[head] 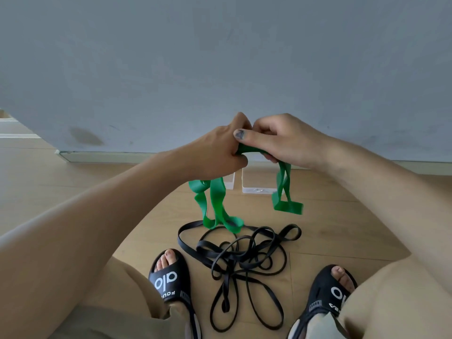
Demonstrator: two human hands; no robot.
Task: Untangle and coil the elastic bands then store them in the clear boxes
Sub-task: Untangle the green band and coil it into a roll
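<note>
Wooden floor (85, 172) held tangled black bands (241, 260); above them, both hands, left hand (220, 152) and right hand (281, 143), pinched the green band (215, 204), whose dangling loops risked snagging that tangle.

Both hands and the hanging green band (216, 204) hide most of the two clear boxes (256, 184) at twelve o'clock. The band's lower right loop is motion-blurred. Both slippers (171, 277) are cut off at six o'clock.
</note>
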